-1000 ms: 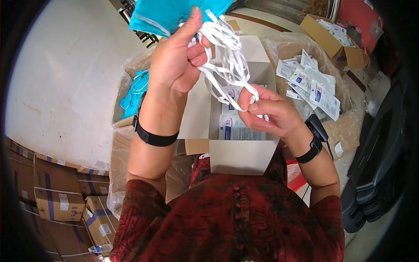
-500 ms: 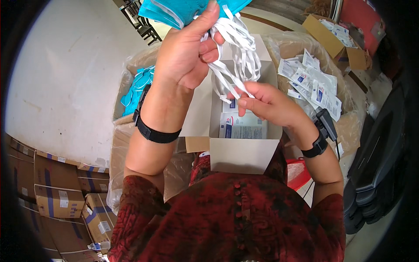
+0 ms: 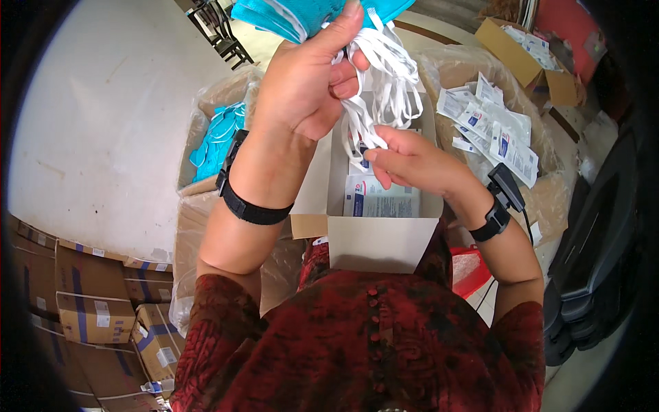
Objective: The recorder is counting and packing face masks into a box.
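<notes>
At the top of the view, my left hand [image 3: 312, 86] is closed around a stack of teal face masks [image 3: 295, 17], thumb on top. A bundle of white straps [image 3: 395, 65] hangs from the masks over my fingers. Lower down, my right hand [image 3: 419, 163] pinches the looped ends of these straps between thumb and fingers. Both hands are above an open white carton [image 3: 381, 240] whose flaps are folded outward. Flat white printed packets [image 3: 384, 196] lie inside it, partly covered by my right hand and the straps.
Left of the carton, a plastic-lined box holds teal masks [image 3: 220, 137]. To the right, another lined box holds white sealed packets [image 3: 498, 130]. A brown carton [image 3: 566, 89] stands far right, black chairs [image 3: 594, 233] nearer. Stacked cardboard boxes [image 3: 93, 288] fill the lower left.
My left hand with the masks has shifted slightly right and down. My right hand has moved a little left, its fingers now closed more tightly on the gathered strap ends.
</notes>
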The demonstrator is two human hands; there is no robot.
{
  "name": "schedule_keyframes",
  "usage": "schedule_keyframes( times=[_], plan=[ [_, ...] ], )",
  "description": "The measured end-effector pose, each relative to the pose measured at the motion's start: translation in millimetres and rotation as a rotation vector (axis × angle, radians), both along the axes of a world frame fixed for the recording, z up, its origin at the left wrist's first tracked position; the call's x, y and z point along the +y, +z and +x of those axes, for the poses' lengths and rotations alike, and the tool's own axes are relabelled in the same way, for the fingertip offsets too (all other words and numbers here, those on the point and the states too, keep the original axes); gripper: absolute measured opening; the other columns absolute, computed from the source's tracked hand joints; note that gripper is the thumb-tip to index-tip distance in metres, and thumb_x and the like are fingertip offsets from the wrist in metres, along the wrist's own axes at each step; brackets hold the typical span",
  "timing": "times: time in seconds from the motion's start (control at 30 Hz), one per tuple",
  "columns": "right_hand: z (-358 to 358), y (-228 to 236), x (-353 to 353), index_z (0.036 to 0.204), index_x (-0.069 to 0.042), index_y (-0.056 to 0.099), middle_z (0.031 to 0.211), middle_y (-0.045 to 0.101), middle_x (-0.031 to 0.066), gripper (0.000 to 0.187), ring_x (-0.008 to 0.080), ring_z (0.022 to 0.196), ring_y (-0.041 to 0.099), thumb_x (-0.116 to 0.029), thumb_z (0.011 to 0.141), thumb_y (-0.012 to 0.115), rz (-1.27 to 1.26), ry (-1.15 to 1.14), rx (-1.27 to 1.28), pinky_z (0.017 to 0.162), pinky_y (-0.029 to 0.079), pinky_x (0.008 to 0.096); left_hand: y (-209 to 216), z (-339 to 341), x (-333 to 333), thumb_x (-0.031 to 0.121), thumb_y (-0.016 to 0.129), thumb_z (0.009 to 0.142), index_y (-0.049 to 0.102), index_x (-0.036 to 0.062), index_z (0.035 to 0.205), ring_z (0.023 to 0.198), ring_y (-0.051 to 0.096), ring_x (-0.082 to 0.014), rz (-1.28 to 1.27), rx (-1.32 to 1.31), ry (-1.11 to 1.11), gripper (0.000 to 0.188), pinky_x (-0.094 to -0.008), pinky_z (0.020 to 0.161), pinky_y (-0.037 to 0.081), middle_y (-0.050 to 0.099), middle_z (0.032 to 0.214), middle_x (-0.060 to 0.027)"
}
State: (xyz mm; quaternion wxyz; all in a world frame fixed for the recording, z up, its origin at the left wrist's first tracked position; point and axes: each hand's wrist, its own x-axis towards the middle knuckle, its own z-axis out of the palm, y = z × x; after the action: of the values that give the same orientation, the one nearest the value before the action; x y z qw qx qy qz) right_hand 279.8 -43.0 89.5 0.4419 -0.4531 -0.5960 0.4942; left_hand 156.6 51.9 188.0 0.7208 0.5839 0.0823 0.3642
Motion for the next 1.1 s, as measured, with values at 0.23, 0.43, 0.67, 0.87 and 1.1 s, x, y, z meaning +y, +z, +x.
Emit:
schedule_keyframes(
  times=[0.23, 0.43, 0.67, 0.87, 1.1],
  plan=[
    [-14, -1, -2, 0.108, -0.004, 0.054, 0.06, 0.053, -0.0003, 0.028, 0.0022, 0.048, 0.039, -0.027, 0.092, 0.051, -0.272, 0.146, 0.277, 0.042, 0.024, 0.0168, 4, 7, -8, 0.025, 0.066, 0.084, 0.054, 0.0114, 0.096, 0.05, 0.039, -0.0038, -0.221, 0.028, 0.09, 0.021, -0.0155, 0.041, 0.025, 0.051, 0.071, 0.0046],
    [-23, -6, 2, 0.104, -0.003, 0.055, 0.06, 0.052, 0.0005, 0.027, 0.0034, 0.05, 0.041, -0.027, 0.09, 0.052, -0.283, 0.149, 0.338, 0.041, 0.024, 0.0169, 4, 10, -13, 0.028, 0.068, 0.082, 0.054, 0.0113, 0.104, 0.059, 0.046, -0.0073, -0.228, 0.054, 0.207, 0.031, -0.017, 0.045, 0.028, 0.056, 0.083, 0.0033],
    [-16, -4, -4, 0.096, -0.003, 0.056, 0.065, 0.055, 0.0078, 0.021, 0.0056, 0.041, 0.039, -0.02, 0.084, 0.054, -0.332, 0.112, 0.499, 0.036, 0.025, 0.0182, 3, -1, 1, 0.027, 0.059, 0.089, 0.056, 0.0106, 0.092, 0.044, 0.033, 0.0018, -0.051, -0.053, 0.206, 0.017, -0.0127, 0.038, 0.022, 0.057, 0.067, -0.0002],
    [-18, -6, -2, 0.092, -0.001, 0.057, 0.066, 0.056, 0.0117, 0.02, 0.0059, 0.038, 0.036, -0.016, 0.08, 0.052, -0.233, 0.17, 0.585, 0.035, 0.026, 0.0185, -1, -1, -3, 0.029, 0.059, 0.089, 0.056, 0.0102, 0.091, 0.043, 0.032, 0.0014, -0.084, -0.027, 0.205, 0.02, -0.0129, 0.038, 0.022, 0.056, 0.067, 0.0004],
    [-29, 2, -7, 0.093, -0.002, 0.056, 0.063, 0.05, 0.0032, 0.019, 0.004, 0.041, 0.034, -0.015, 0.082, 0.051, -0.273, 0.126, 0.453, 0.037, 0.024, 0.018, 0, -14, 11, 0.029, 0.067, 0.083, 0.058, 0.0089, 0.09, 0.048, 0.039, -0.0023, -0.091, -0.065, 0.135, 0.023, -0.016, 0.041, 0.025, 0.056, 0.068, -0.0015]
  ],
)
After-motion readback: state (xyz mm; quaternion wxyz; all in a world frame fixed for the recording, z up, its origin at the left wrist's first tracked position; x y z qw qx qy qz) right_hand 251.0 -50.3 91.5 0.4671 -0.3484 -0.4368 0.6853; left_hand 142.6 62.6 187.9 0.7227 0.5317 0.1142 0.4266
